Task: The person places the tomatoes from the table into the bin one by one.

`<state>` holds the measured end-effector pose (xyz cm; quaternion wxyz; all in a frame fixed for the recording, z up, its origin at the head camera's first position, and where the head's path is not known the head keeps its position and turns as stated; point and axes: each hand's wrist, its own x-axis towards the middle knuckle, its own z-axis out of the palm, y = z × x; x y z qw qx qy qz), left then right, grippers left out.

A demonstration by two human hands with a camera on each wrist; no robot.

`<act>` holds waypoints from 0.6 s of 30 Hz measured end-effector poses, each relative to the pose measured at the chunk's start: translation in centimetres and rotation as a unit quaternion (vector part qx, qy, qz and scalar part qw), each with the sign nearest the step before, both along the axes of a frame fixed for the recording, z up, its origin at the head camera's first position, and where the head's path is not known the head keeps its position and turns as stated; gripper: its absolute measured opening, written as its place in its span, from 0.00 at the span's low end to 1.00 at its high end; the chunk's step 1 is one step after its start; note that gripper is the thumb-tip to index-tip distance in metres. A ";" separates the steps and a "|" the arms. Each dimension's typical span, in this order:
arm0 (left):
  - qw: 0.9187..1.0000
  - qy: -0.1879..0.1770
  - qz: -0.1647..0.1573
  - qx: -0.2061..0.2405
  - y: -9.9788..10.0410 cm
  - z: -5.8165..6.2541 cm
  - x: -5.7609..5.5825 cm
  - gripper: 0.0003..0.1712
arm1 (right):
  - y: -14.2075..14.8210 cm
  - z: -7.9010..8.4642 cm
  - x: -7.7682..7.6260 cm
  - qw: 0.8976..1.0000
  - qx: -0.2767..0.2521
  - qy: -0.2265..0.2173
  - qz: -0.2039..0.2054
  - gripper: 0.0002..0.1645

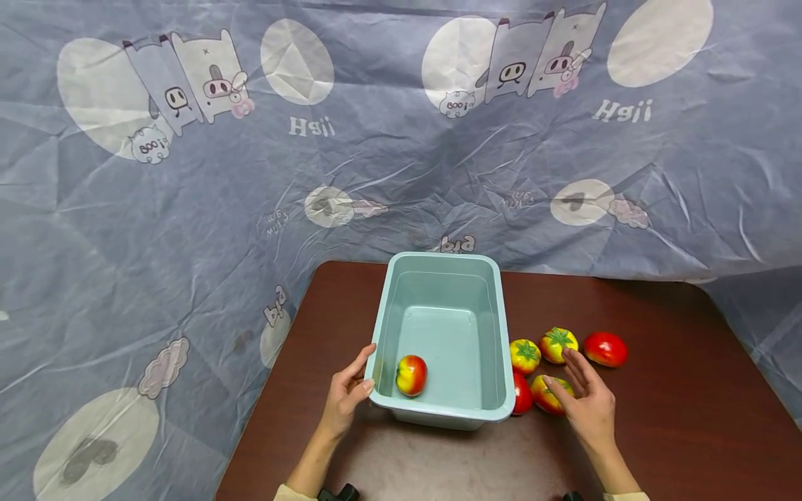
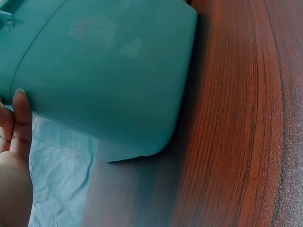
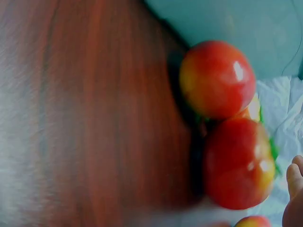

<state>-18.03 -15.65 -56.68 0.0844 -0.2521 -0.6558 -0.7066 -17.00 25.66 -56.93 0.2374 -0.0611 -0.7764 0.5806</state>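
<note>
A pale green plastic bin (image 1: pixel 438 410) stands on the table, with one red-and-yellow tomato (image 1: pixel 411 376) inside at its near left. My left hand (image 1: pixel 344 396) holds the bin's left rim near the front corner, thumb on the rim; in the left wrist view its fingers (image 2: pixel 21 123) lie against the outer wall. To the right of the bin my right hand (image 1: pixel 589 407) hovers over a tomato (image 1: pixel 546 396), thumb and fingers spread apart. The right wrist view shows two tomatoes, one (image 3: pixel 218 78) by the bin wall and another (image 3: pixel 239 163) nearer the fingertips (image 3: pixel 294 175).
Right of the bin lie more tomatoes: one yellow with green leaves (image 1: pixel 524 357), a second such one (image 1: pixel 558 344), a red one (image 1: pixel 606 349) farther right, and one (image 1: pixel 521 394) partly behind the bin's rim. A grey-blue printed cloth (image 1: pixel 438 174) hangs behind the brown table (image 1: pixel 677 390).
</note>
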 end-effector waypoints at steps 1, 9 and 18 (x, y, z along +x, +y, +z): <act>1.000 -0.001 0.000 0.001 0.0 0.0 0.0 0.32 | 0.2 -0.4 0.1 1.000 -0.005 -0.011 -0.006 0.43; 1.000 -0.001 -0.012 0.012 -0.1 -0.1 0.2 0.32 | 0.6 -3.0 0.6 0.996 0.010 -0.085 -0.023 0.47; 1.000 0.003 -0.012 0.004 -0.1 0.0 -0.1 0.32 | 0.8 -4.7 1.6 0.988 0.045 -0.147 -0.026 0.54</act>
